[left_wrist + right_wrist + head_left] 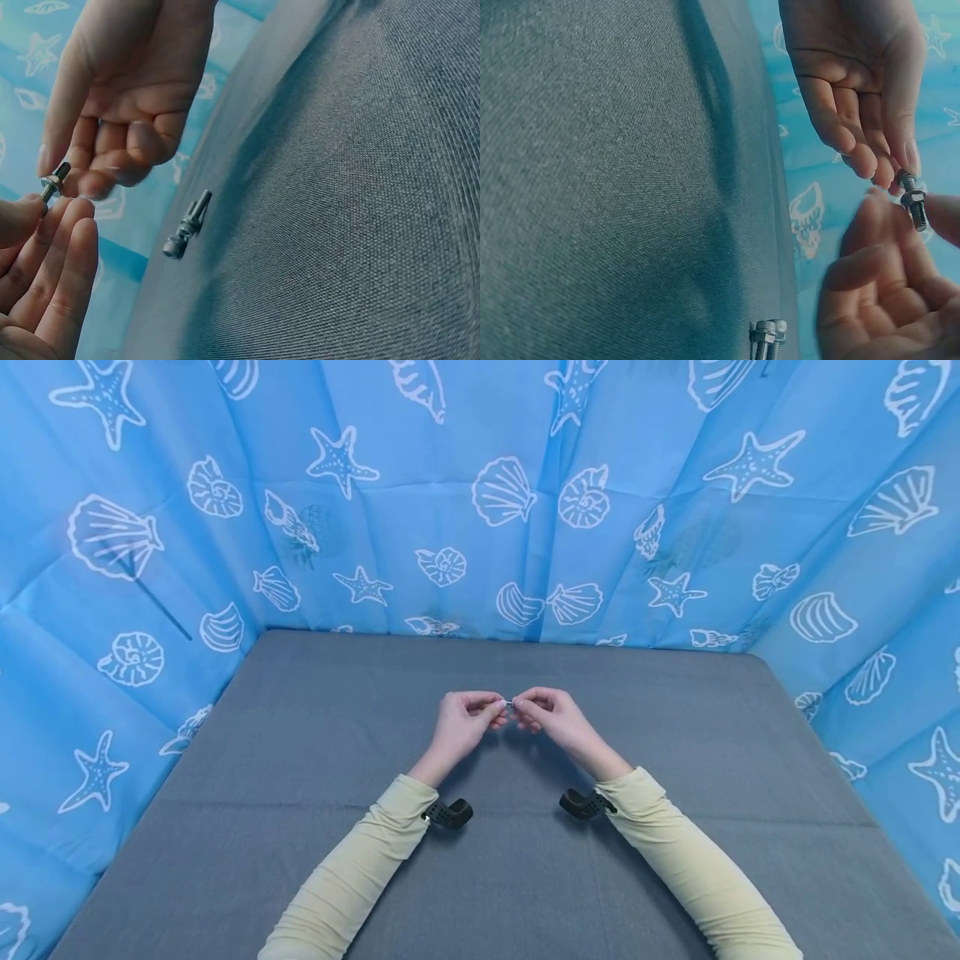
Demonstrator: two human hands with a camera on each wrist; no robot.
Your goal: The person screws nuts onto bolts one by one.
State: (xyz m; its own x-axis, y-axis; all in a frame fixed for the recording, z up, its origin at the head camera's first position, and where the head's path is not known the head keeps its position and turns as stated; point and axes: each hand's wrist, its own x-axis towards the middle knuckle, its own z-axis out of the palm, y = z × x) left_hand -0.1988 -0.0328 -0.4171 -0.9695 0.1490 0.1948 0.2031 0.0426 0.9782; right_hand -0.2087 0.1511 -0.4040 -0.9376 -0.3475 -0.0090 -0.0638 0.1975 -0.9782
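Note:
A small metal bolt with a nut threaded partway along it is held between the two hands above the table. My left hand pinches the bolt's head end between thumb and fingertips. From the other side, my right hand has its thumb and forefinger at the nut, pinching it near the bolt's free end. The right hand's other fingers are loosely bent. In the head view the fingertips hide most of the bolt.
Several more bolts lie together on the grey cloth-covered table, below the hands; the right wrist view catches their heads at its bottom edge. A blue curtain with shell prints surrounds the table's back and sides.

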